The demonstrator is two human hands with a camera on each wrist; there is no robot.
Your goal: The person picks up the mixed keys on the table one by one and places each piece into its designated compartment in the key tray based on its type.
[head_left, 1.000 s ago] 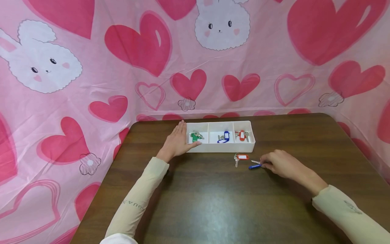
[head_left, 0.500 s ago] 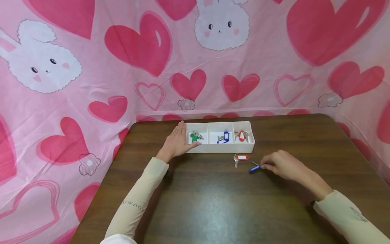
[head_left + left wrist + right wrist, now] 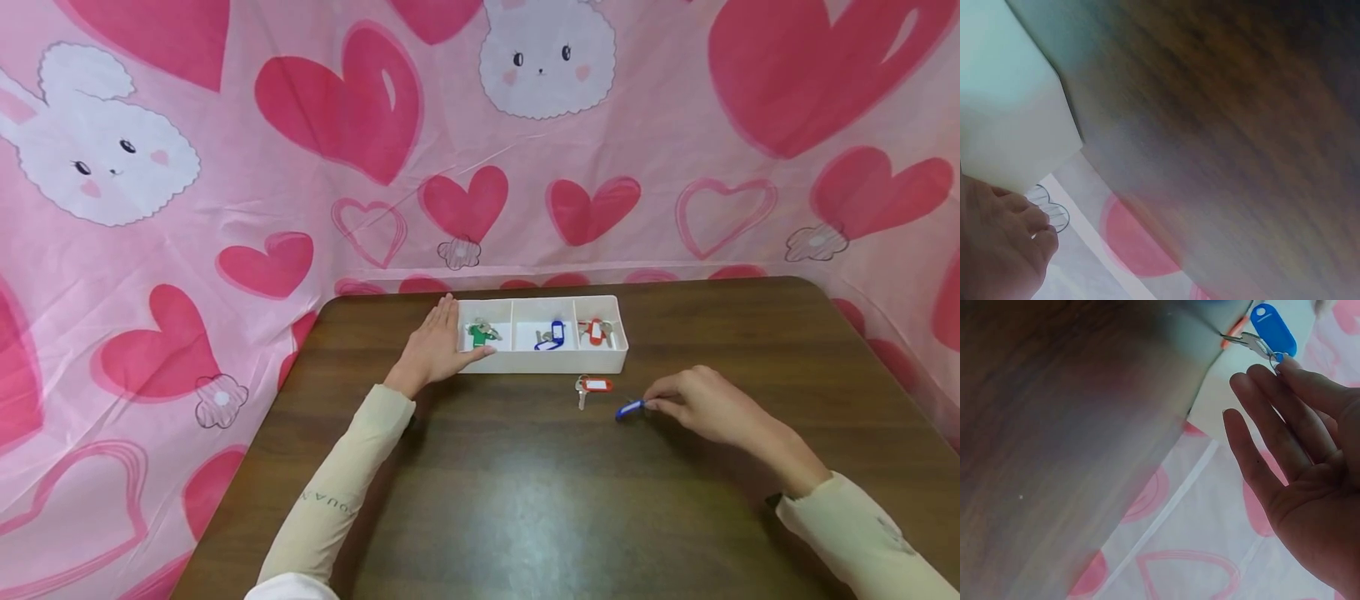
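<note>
My left hand [image 3: 433, 346] lies against the left end of a white three-compartment tray [image 3: 543, 363], fingers straight along its side and thumb on the front wall. In the right wrist view, my right hand [image 3: 1310, 456] pinches the ring of a key with a blue tag [image 3: 1274, 332] between thumb and index finger; the other fingers are spread. That blue tag [image 3: 630, 409] appears just above the table, right of a red-tagged key [image 3: 595, 386] lying in front of the tray. Inside, green-tagged keys [image 3: 480, 335] sit left, blue-tagged keys [image 3: 555, 335] middle, red-tagged keys [image 3: 596, 332] right.
A brown wooden table [image 3: 510, 483] holds everything. Its far edge meets a pink cloth [image 3: 517, 150] printed with hearts and rabbits, which also hangs at both sides. The tray stands near that far edge.
My right hand has lifted the blue-tagged key slightly, and the tag has turned; its key now hardly shows in the head view. The left hand and tray stay put.
</note>
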